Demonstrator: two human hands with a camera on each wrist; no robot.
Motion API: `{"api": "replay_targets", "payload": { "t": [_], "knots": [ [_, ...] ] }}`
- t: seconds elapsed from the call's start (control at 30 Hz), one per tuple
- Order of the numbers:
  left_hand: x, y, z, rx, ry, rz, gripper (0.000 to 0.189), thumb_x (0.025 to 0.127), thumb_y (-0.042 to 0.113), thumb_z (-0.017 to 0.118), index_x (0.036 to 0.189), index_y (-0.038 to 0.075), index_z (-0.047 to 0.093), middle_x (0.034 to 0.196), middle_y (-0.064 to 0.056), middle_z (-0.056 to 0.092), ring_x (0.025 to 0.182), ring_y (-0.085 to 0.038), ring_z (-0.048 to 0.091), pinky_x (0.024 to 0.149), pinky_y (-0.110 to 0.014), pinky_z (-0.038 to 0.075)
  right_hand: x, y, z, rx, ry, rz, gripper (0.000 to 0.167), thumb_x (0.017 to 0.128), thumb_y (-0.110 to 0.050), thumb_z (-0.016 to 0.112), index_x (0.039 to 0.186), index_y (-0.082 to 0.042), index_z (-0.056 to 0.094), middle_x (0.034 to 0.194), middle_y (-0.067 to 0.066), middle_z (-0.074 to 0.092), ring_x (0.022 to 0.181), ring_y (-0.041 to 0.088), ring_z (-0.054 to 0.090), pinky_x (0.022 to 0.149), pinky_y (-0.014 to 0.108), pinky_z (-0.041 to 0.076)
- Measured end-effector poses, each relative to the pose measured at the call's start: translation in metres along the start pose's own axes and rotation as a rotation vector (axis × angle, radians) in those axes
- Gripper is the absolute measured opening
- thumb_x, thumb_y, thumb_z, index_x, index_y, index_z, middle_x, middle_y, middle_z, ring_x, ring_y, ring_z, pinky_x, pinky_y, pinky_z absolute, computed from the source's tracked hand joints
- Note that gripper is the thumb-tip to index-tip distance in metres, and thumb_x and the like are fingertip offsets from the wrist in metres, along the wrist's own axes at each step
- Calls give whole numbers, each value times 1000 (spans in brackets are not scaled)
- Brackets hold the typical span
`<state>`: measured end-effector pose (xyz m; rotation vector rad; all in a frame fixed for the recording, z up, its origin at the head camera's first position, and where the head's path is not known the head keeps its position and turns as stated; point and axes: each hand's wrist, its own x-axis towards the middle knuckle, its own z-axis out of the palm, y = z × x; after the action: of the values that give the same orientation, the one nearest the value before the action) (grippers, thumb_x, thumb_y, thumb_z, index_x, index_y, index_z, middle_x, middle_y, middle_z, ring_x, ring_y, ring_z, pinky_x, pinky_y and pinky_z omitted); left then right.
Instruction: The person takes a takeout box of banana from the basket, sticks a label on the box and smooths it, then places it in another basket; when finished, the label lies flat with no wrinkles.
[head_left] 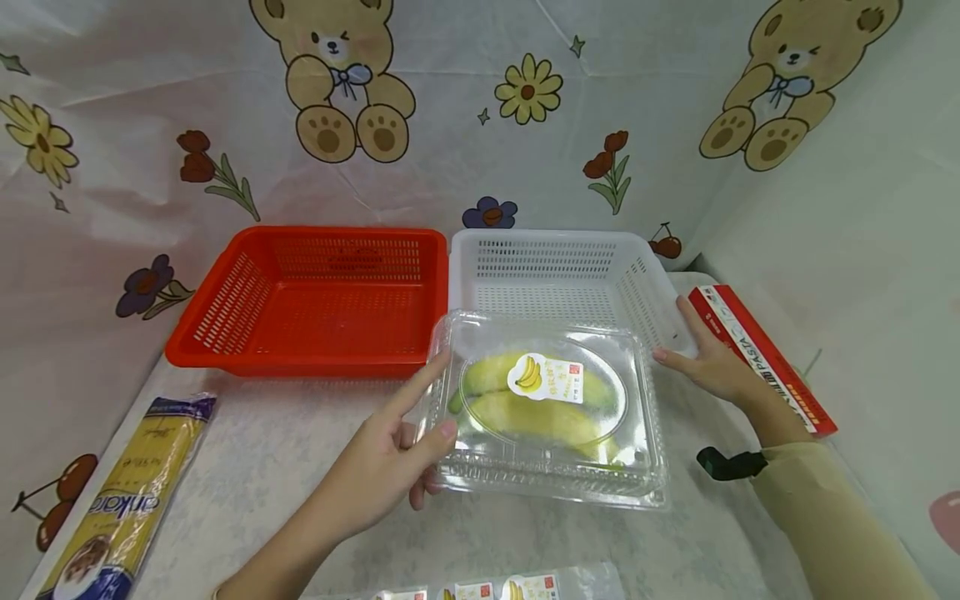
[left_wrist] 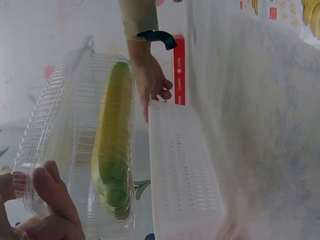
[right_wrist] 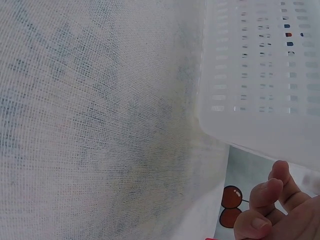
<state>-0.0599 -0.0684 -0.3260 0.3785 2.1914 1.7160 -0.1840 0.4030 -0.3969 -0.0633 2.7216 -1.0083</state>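
My left hand [head_left: 397,454] grips the left edge of a clear plastic clamshell box [head_left: 551,487], thumb on top and other fingers beneath. Green-yellow bananas [left_wrist: 112,145] lie inside it, under a lid bearing a banana sticker [head_left: 546,378]. In the head view the tilted box overlaps the front of a white plastic basket [head_left: 551,237]; the left wrist view shows it raised above the basket's rim. At the basket's front right corner, my right hand [head_left: 712,362] holds the rim, its thumb at the corner and fingers curled along the outside.
A red basket [head_left: 337,369] stands left of the white one. A yellow pasta packet [head_left: 131,500] lies at the left, and a red pasta box [head_left: 765,358] is beside my right hand. A sheet of banana stickers [head_left: 585,582] lies at the near edge. Patterned cloth [head_left: 450,100] hangs behind.
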Motion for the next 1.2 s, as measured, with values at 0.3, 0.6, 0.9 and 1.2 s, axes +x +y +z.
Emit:
{"api": "replay_targets", "payload": {
  "t": [0.3,0.6,0.9,1.2],
  "knots": [
    [47,14,-10,-60,26,120,68,99,22,59,153,47,25,76,-15,65,49,-30,60,51,-42,56,1,2,-2,7,0,-57,98,95,-43,61,156,-38,-16,168,9,-12,150,51,0,100,83,20],
    [99,29,-8,-83,70,108,66,99,28,59,150,53,26,97,-11,67,51,-28,59,50,-37,56,2,3,0,32,14,-36,105,90,-45,67,154,-43,-16,168,6,-10,150,50,4,97,85,22],
    [146,29,-3,-86,79,54,64,99,33,58,149,56,25,116,-18,62,59,-35,63,53,-35,56,0,4,0,18,13,-8,104,91,-49,65,151,-48,-20,167,7,-14,146,54,9,93,86,24],
    [183,18,7,-22,113,-11,66,99,33,56,153,52,22,134,-14,53,59,-30,63,51,-32,54,-1,3,1,9,16,13,107,89,-50,67,153,-44,-19,168,11,-10,142,55,18,89,86,26]
  ]
}}
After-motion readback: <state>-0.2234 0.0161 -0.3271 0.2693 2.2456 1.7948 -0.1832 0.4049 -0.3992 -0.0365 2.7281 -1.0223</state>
